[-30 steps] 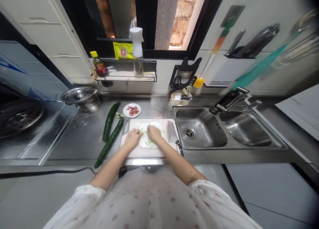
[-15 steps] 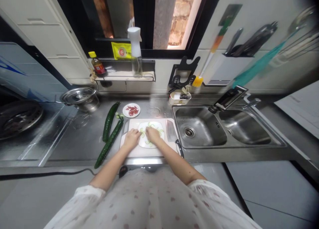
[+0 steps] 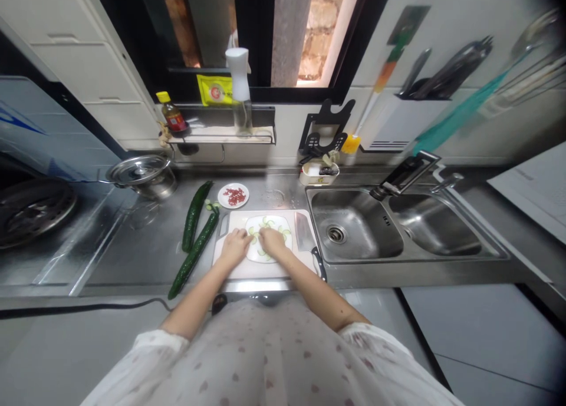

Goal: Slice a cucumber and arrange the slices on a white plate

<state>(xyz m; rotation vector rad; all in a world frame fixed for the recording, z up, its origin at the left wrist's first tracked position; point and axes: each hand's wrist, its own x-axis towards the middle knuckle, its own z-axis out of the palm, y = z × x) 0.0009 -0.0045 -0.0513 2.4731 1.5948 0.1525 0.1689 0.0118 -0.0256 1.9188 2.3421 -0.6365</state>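
Cucumber slices (image 3: 267, 223), thin and curved with green edges, lie on a smooth white plate (image 3: 253, 254) on the flat cutting board (image 3: 247, 271). Setting them out looks like the step in hand; the next move seems to need a light touch. The left hand (image 3: 236, 244) is at the plate's edge and the right hand (image 3: 271, 242) over it, fingers bent, but I can't tell if either grip has a slice. Two bumpy cucumbers (image 3: 193, 254) lie on the shiny metal desk (image 3: 128, 250).
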